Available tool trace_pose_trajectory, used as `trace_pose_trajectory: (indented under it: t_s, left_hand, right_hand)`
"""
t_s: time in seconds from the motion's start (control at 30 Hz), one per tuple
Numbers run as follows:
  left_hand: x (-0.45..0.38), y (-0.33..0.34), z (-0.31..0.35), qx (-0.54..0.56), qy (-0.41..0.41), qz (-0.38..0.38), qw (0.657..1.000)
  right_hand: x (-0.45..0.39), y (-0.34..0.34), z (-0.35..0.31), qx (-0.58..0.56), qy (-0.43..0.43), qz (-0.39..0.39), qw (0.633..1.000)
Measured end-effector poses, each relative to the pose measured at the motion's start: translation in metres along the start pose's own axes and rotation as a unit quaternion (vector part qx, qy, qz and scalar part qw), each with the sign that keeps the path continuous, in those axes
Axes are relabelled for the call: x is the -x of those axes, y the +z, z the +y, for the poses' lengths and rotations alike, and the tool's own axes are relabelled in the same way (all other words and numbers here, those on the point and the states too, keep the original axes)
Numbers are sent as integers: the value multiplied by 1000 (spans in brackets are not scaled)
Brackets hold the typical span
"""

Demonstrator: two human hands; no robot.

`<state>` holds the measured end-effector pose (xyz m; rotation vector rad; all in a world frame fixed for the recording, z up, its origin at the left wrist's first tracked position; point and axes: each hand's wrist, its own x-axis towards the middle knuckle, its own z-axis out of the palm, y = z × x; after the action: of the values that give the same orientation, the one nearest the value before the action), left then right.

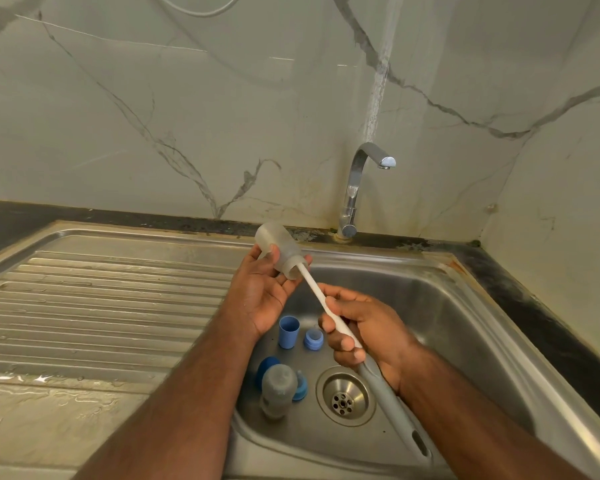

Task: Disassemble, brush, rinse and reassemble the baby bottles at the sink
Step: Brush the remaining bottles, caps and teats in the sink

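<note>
Bottle (pixel 279 249) gripped steady in my left hand (pixel 267 292), I should twist the brush handle (pixel 329 308) my right hand (pixel 364 334) clasps, scrubbing right to the base.

Two bottles (pixel 280 249) (pixel 278 389), one brush (pixel 329 311), four blue parts (pixel 289 331).

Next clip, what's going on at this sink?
A person is brushing a baby bottle over the sink. The left hand holds the clear bottle tilted, mouth toward the right hand, which grips the white bottle brush, its head inside the bottle. In the basin lie a second bottle, a blue cap and a blue ring. No water shows at the tap.
</note>
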<state>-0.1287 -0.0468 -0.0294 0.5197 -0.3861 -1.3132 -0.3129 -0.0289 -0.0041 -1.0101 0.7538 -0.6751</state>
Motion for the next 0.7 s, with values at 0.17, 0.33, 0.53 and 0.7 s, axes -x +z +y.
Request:
trace_pose_trajectory:
  t_s: [0.17, 0.33, 0.53, 0.7]
  left_hand:
    - [-1, 0, 3, 11, 1, -11, 1000]
    - [-2, -2, 2, 15, 6, 4, 1000]
    - [-2, -3, 2, 13, 1, -2, 1000]
    - [-6, -7, 1, 13, -2, 16, 1000]
  right_hand:
    - [0, -1, 1, 196, -30, 4, 980]
    - [0, -3, 2, 192, -42, 60, 979]
    - [0, 6, 6, 172, -43, 25, 984]
    - [-3, -3, 7, 358, -84, 99, 925]
